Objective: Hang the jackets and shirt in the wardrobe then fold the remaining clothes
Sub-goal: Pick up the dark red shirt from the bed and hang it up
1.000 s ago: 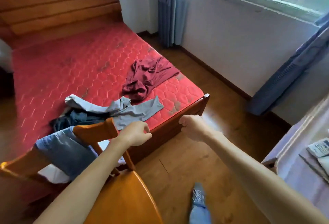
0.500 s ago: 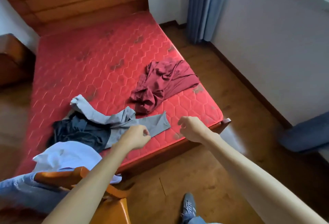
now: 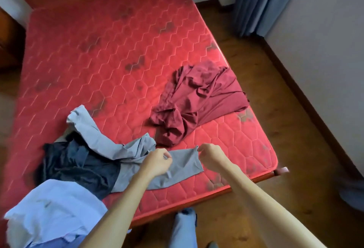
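The grey garment (image 3: 183,164) is being worked at the foot of the red mattress (image 3: 118,60), with its near end lying flat just inside the bed's edge. That end is being taken from two sides. Its far corner is being nipped by the right hand (image 3: 211,155), fingers curled tight on the cloth. The fabric a little further in is being pinched by the left hand (image 3: 157,162), likewise curled on it. The garment's long axis is running from the hands away to the upper left, where the rest of the cloth is lying partly over a dark navy garment (image 3: 78,167). So the bulk is lying to the left of both hands, and the left hand is the nearer one to it. A lift from here would probably be dragging the tail across the navy piece. Beyond the hands, up and to the right, a maroon garment (image 3: 197,102) is lying crumpled, well apart from them. A light blue shirt (image 3: 53,214) is bunched at the lower left, beside the left forearm. By the look of it, the folding is only being begun.
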`<state>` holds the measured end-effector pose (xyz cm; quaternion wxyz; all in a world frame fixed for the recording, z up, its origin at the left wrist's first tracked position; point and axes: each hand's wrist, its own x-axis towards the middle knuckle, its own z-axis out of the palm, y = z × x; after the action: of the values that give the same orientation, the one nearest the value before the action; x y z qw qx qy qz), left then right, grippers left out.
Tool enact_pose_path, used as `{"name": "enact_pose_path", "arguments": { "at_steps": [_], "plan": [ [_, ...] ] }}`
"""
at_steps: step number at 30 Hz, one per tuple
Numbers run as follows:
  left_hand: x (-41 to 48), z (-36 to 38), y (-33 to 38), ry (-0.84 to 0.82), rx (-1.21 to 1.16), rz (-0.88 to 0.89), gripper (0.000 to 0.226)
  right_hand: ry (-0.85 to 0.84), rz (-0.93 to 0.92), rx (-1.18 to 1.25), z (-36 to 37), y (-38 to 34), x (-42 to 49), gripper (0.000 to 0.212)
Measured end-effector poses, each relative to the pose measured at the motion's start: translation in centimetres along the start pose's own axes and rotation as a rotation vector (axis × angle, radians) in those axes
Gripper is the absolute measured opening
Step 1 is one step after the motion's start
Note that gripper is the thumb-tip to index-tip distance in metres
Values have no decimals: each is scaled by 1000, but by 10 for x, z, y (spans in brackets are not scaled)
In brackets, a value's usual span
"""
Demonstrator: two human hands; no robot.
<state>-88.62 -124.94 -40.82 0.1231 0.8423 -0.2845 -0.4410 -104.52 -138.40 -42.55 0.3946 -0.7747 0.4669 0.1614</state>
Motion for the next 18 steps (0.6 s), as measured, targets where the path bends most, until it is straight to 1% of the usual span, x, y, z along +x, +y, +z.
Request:
{"name": "enact_pose_path", "arguments": {
  "at_steps": [4,8,10,12,14,15,17,18],
  "plan": [
    [103,8,-16,35,-126,-77,17,-27,32,81,18,-19,98,36],
    [186,34,-39,13,-195,-119,20,-93,71,105,55,-23,191,32],
    [218,51,-54,23,-215,-158,29,-107,113,110,76,-19,228,31],
    [244,62,-66,21,-240,-180,48,-96,172,136,94,-14,257,33],
    [266,75,-79,-78,-306,-173,71,-54,240,195,111,-10,279,36],
    [272,79,-80,-187,-366,-198,76,-29,267,215,118,-8,288,38],
    [277,84,-78,-440,-495,-293,72,-7,326,249,132,-7,300,49],
    [275,88,-79,-521,-538,-337,64,-13,347,269,138,-8,302,53]
  ]
}}
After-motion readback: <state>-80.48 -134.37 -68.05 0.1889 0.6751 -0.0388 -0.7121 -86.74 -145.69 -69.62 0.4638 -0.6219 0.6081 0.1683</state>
